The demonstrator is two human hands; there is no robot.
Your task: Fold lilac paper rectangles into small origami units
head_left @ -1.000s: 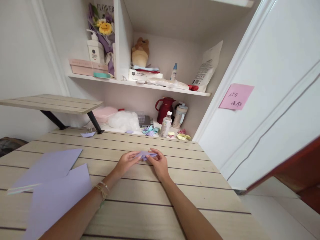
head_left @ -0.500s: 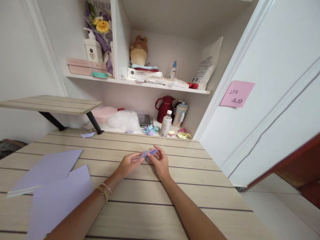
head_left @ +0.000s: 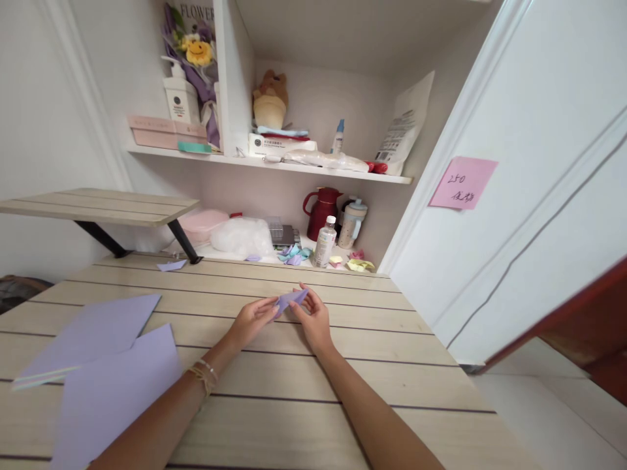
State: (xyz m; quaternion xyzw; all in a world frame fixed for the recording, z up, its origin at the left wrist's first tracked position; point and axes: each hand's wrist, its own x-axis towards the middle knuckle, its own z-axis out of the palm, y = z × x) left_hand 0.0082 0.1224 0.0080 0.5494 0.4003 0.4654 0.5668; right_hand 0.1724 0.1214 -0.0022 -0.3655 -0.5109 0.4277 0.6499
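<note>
Between my two hands, just over the slatted wooden table (head_left: 274, 418), is a small folded piece of purple paper (head_left: 291, 299). My left hand (head_left: 253, 318) pinches its left end with thumb and fingers. On its right side my right hand (head_left: 313, 314) is closed, the thumb pressing the near face and the fingers behind it. Part of the fold is hidden by the fingers. To the left lie a stack of purple paper sheets (head_left: 102, 326) and a separate purple sheet (head_left: 117, 385) overlapping it.
A small raised wooden stand (head_left: 98, 203) is at the back left, a purple folded piece (head_left: 171, 266) by its leg. Along the back are a plastic bottle (head_left: 324, 243), a red jug (head_left: 322, 214), a cup (head_left: 351, 225) and several folded colored papers (head_left: 295, 254).
The purple folded paper has tilted a little, so more of its flat face shows. Both hands keep their hold in nearly the same place.
</note>
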